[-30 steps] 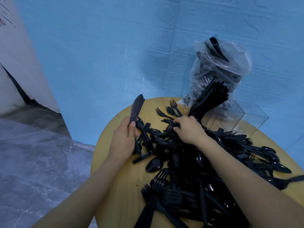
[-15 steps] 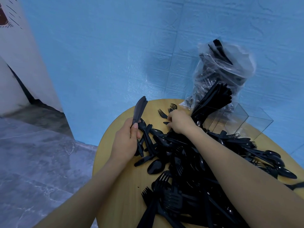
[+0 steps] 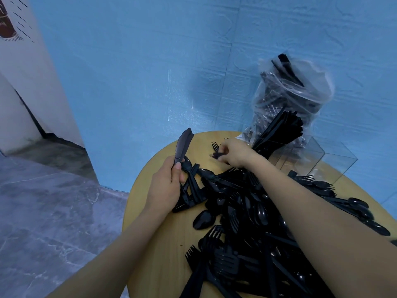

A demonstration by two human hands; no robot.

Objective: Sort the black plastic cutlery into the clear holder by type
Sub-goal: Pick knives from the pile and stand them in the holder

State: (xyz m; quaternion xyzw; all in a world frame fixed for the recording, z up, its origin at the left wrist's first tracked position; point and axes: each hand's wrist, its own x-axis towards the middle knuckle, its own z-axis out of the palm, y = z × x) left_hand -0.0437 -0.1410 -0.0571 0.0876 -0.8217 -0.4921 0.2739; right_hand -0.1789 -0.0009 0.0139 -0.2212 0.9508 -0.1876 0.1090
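Right hand (image 3: 234, 152) shifted since a second ago: off the middle of the heap and out to its far edge, now fingering a loose fork (image 3: 214, 147) near the table rim; whether the fork is pinched or only touched, cannot tell, fingertips partly blurred. Left hand (image 3: 166, 186) much as before, fingers curled round a small bundle of knives (image 3: 182, 145), blades up and tilted slightly right, thumb pressed along the handles

Reading of the change: probably picking forks next, or clearing them aside while gathering knives; bundle not yet delivered

Pose: right arm stretched diagonally across the heap (image 3: 247, 222), wrist bent down, palm toward the table (image 3: 154, 244). Left forearm coming in from lower left, hand at the heap's left edge

Holder (image 3: 322, 162) at far right of table, just beyond the right hand; one compartment already packed with upright black pieces, nearer compartments apparently bare. Bag of more cutlery (image 3: 294, 97) behind it, against the blue wall. Most of the cutlery unsorted, heaped on the table
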